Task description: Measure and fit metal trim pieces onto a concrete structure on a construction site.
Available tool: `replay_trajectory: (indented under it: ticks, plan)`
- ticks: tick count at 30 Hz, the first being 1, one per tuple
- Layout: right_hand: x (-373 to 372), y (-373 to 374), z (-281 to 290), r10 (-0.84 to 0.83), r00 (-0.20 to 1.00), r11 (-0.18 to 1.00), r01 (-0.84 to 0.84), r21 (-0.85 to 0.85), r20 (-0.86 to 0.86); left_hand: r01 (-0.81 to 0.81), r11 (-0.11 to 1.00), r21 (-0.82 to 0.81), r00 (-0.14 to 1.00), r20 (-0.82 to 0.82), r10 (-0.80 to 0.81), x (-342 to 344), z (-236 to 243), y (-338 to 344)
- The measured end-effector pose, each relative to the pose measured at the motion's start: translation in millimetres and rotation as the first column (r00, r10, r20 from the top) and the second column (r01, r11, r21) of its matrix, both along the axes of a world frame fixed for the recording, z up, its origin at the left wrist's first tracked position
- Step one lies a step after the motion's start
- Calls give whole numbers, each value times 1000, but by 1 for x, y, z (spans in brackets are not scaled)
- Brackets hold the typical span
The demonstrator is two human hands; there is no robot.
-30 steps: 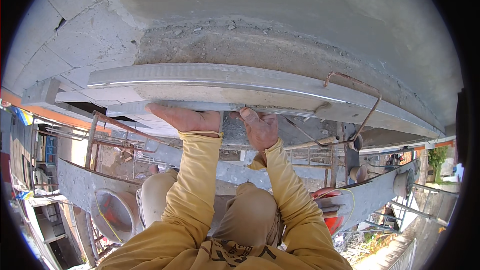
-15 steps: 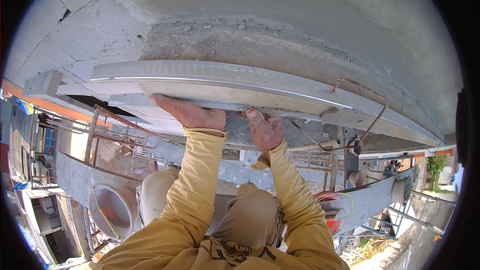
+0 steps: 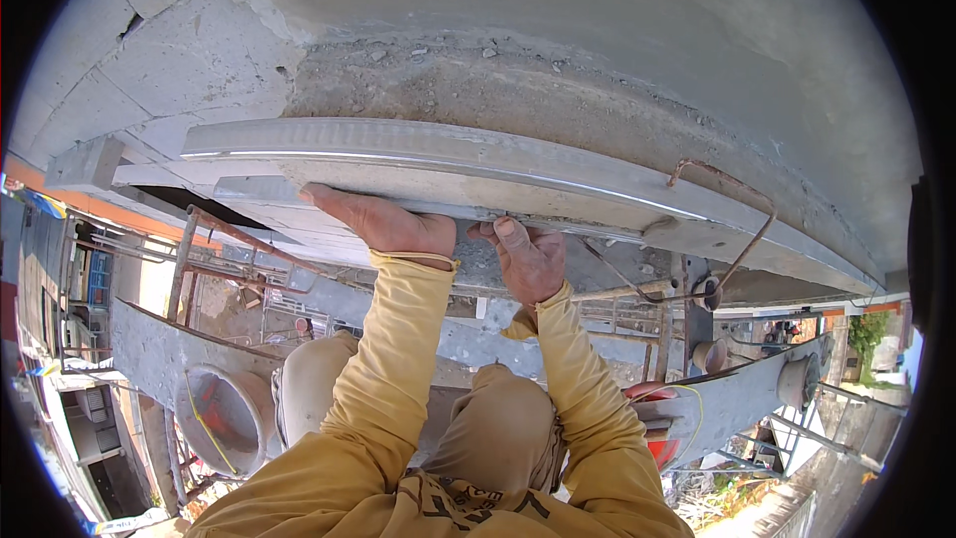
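the metal rail (image 3: 518, 164) runs nine to three o'clock; left hand (image 3: 383, 224) lies flat under it, fingers extended, right hand (image 3: 528, 259) fingers seemingly curled on its lower edge.

This is an outdoor building site, seen from high up on a scaffold in bright sun. A rough grey concrete wall (image 3: 558, 0) fills the top of the view, with block joints at the left and a crumbly mortar band (image 3: 518, 90) beneath it. A long metal straightedge (image 3: 478, 154) lies against the ledge, and a bent rusty rebar hook (image 3: 742, 224) sticks out of the concrete. Below are rusty scaffold pipes (image 3: 209, 239), a cement-stained plank (image 3: 159, 349), a dirty bucket (image 3: 224, 418), and far down bare ground and neighbouring buildings
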State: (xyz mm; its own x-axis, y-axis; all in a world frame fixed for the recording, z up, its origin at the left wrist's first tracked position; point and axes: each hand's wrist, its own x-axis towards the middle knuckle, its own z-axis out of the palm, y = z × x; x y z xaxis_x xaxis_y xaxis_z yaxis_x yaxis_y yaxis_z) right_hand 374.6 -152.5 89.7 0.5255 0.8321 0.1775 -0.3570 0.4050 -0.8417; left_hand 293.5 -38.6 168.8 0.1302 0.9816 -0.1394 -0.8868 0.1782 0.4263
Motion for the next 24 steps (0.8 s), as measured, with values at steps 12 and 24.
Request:
replay_trajectory:
  ticks: [12,24]
  plan:
    - [-4,0,12,33,998,999,-34,-23,-50,-16,999,-36,1000,0,16,1,-6,1]
    - [-10,6,10,-102,995,991,103,-84,20,-12,1000,4,1000,29,12,2,-4,1]
